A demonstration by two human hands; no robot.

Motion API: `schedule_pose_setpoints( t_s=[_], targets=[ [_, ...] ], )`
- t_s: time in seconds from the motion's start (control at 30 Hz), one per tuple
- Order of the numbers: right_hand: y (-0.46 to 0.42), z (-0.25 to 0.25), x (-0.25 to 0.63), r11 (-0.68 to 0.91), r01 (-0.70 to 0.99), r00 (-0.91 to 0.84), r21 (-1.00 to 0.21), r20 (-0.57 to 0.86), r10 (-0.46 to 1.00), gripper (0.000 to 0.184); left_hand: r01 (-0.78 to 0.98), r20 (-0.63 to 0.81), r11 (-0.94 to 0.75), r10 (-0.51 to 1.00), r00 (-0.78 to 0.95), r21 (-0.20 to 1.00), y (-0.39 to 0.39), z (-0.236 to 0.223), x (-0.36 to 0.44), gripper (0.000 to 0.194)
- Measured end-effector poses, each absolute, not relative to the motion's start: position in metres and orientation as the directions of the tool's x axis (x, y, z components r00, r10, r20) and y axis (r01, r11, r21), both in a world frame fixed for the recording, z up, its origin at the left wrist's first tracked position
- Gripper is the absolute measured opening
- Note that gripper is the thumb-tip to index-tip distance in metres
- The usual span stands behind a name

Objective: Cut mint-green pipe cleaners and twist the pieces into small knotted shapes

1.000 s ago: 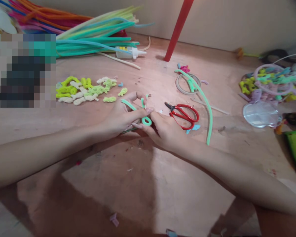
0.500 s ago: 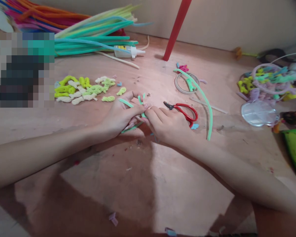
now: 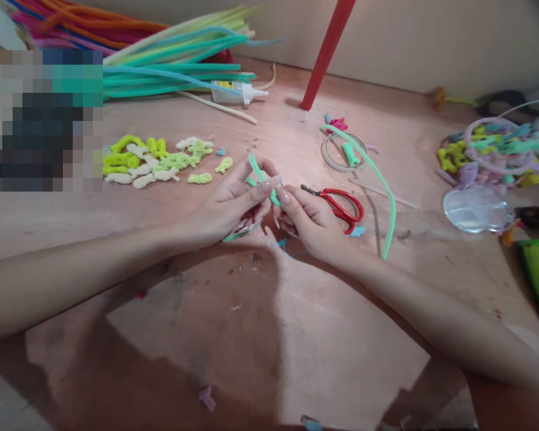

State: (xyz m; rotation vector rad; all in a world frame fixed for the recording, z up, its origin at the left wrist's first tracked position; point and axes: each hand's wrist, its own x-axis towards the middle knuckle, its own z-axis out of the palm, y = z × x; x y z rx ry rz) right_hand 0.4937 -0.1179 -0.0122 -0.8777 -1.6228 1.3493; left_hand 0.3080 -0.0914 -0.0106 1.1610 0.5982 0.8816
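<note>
While a mint-green pipe cleaner (image 3: 256, 167) sits above the middle of the worktop (image 3: 341, 335), the left hand (image 3: 236, 203) and right hand (image 3: 309, 221), fingers curled, pinch it side by side, probably to steady it. Red-handled scissors (image 3: 336, 192) lie just beyond the right hand, seemingly for easy reach; fuzzy twisted pieces (image 3: 175, 163) cluster left.
</note>
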Motion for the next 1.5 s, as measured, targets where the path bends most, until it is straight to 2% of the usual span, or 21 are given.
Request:
schedule_pose_setpoints(
  t_s=[0.17,0.27,0.33,0.47,0.53,0.67,0.8,0.97,1.07,1.17,1.33,1.5],
  targets=[
    [-0.116,-0.012,0.498,0.056,-0.072,-0.52,-0.996,0.085,0.85,0.058,-0.075,0.171,-0.154,0.87,0.463,0.985,-0.09,-0.017,0.303,0.054],
    [-0.115,-0.013,0.5,-0.028,-0.142,-0.594,-0.989,0.063,0.802,0.058,0.081,0.292,-0.364,0.843,0.452,0.928,-0.091,-0.011,0.299,0.063],
    [-0.114,-0.014,0.499,-0.074,-0.172,-0.606,-0.982,0.046,0.794,0.059,0.12,0.319,-0.411,0.833,0.452,0.904,-0.092,-0.006,0.298,0.065],
    [-0.115,-0.012,0.498,-0.093,-0.152,-0.591,-0.984,0.015,0.806,0.061,0.09,0.349,-0.419,0.841,0.415,0.904,-0.094,-0.002,0.299,0.063],
    [-0.116,-0.01,0.5,-0.023,-0.077,-0.598,-0.997,0.028,0.801,0.059,0.069,0.365,-0.42,0.85,0.381,0.905,-0.094,-0.003,0.3,0.063],
    [-0.116,-0.007,0.503,0.185,0.083,-0.571,-0.979,0.105,0.814,0.061,0.076,0.248,-0.299,0.888,0.388,0.951,-0.092,-0.005,0.301,0.067],
    [-0.114,-0.006,0.504,0.254,0.107,-0.626,-0.961,0.134,0.768,0.063,0.117,0.232,-0.302,0.885,0.403,0.946,-0.092,-0.004,0.3,0.063],
    [-0.116,-0.009,0.502,0.173,0.029,-0.584,-0.984,0.124,0.802,0.055,0.154,0.234,-0.325,0.874,0.426,0.933,-0.093,-0.004,0.299,0.063],
    [-0.116,-0.009,0.501,0.145,0.043,-0.552,-0.988,0.098,0.828,0.054,0.161,0.19,-0.294,0.863,0.467,0.942,-0.092,-0.007,0.299,0.061],
    [-0.116,-0.007,0.502,0.11,0.037,-0.597,-0.993,0.066,0.799,0.06,0.124,0.157,-0.255,0.841,0.518,0.959,-0.089,-0.01,0.299,0.057],
    [-0.116,-0.008,0.504,-0.075,-0.026,-0.614,-0.997,-0.043,0.788,0.056,-0.007,0.24,-0.267,0.854,0.461,0.964,-0.086,-0.012,0.299,0.062],
    [-0.114,-0.013,0.503,-0.042,-0.017,-0.639,-0.999,-0.022,0.769,0.056,0.005,0.076,-0.086,0.909,0.41,0.996,-0.092,-0.005,0.301,0.045]
  ],
)
